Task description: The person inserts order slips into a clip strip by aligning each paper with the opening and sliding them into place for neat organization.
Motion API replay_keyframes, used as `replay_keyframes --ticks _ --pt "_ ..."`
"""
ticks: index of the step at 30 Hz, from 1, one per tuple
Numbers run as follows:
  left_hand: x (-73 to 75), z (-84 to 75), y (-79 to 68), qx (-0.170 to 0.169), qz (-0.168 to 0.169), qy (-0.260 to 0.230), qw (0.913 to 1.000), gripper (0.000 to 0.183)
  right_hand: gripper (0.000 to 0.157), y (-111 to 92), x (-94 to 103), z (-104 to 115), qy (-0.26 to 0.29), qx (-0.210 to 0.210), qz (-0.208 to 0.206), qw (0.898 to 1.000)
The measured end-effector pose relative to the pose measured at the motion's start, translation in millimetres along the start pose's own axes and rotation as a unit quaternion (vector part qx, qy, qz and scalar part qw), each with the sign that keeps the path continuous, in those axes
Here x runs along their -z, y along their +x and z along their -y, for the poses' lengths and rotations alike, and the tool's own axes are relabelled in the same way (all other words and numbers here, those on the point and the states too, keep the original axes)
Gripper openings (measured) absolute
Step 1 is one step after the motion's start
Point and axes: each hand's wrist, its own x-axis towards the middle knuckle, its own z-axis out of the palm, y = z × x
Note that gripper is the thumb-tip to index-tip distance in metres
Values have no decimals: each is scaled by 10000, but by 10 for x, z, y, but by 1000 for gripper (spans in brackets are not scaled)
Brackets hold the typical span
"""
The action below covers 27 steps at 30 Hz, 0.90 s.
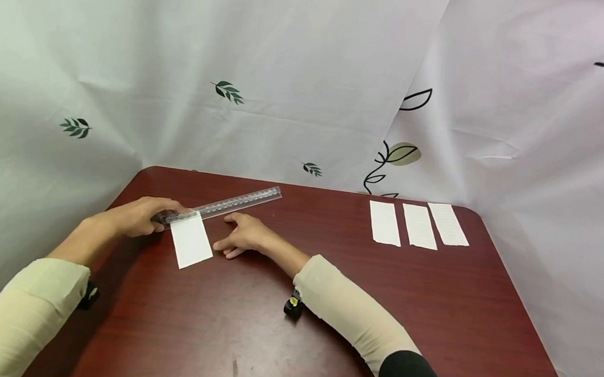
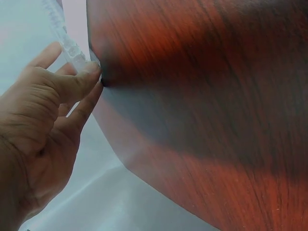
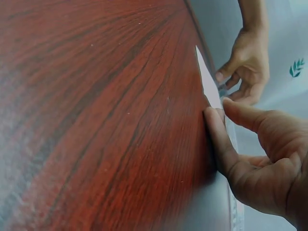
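A clear plastic ruler [image 1: 245, 199] lies aslant near the back of the table. My left hand [image 1: 135, 216] pinches its left end; in the left wrist view, thumb and fingers meet on the ruler [image 2: 72, 52]. A small white paper slip [image 1: 192, 244] extends toward me from the ruler, its top edge overlapping it. My right hand [image 1: 245, 234] is just right of the slip, thumb and index finger spread. In the right wrist view, those fingertips are right at the near end of the paper slip [image 3: 208, 84].
Three printed paper slips [image 1: 384, 224] lie side by side at the back right of the reddish-brown wooden table [image 1: 283, 347]. A white cloth [image 1: 288, 68] with leaf prints hangs behind the table and along both sides.
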Motion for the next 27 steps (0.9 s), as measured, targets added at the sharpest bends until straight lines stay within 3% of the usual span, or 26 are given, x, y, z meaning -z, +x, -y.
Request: replay_keyframes --ticks 6,12,18,27 --pt "0 -2 25 -116 -52 -20 9999 57 83 -4 9 -17 -107 74 -28 9999" --pt "-30 -32 62 -28 -135 -101 9999 52 81 -39 28 -27 -76 152 59 9998" --pt "-28 -71 96 10 -201 -67 9998 50 80 -106 67 -5 -460 258 147 9985" --pt "-14 -47 70 50 -211 -90 9997 48 71 -210 238 -11 -632 374 220 9971"
